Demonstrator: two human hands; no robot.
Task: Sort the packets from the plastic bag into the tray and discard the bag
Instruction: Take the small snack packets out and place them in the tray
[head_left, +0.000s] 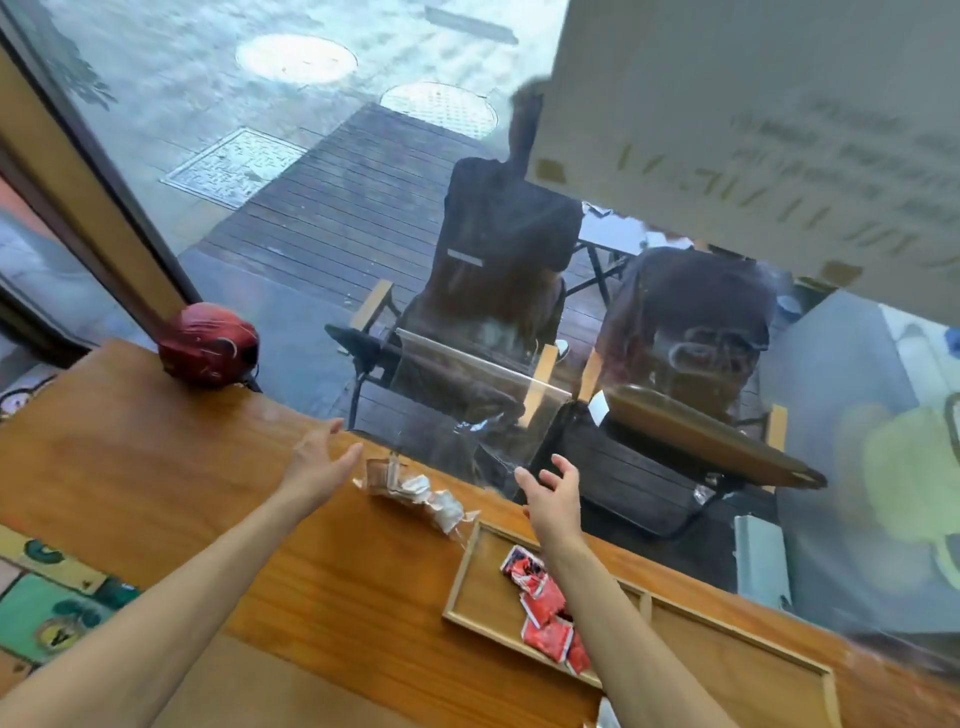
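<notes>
A clear plastic bag (415, 496) with several white packets lies on the wooden counter (156, 467), close to the window. My left hand (319, 462) hovers open just left of the bag, fingers spread. To the bag's right, my right hand (550, 496) is open too, above the tray's far corner. Neither hand touches the bag. The wooden tray (462, 582) has compartments; its left one holds several red packets (543, 608), partly hidden by my right forearm.
A red helmet (208, 345) sits at the counter's back left corner. The window glass runs right behind the bag and tray. Outside, people sit in chairs. A patterned mat (47, 597) lies below the counter's left edge.
</notes>
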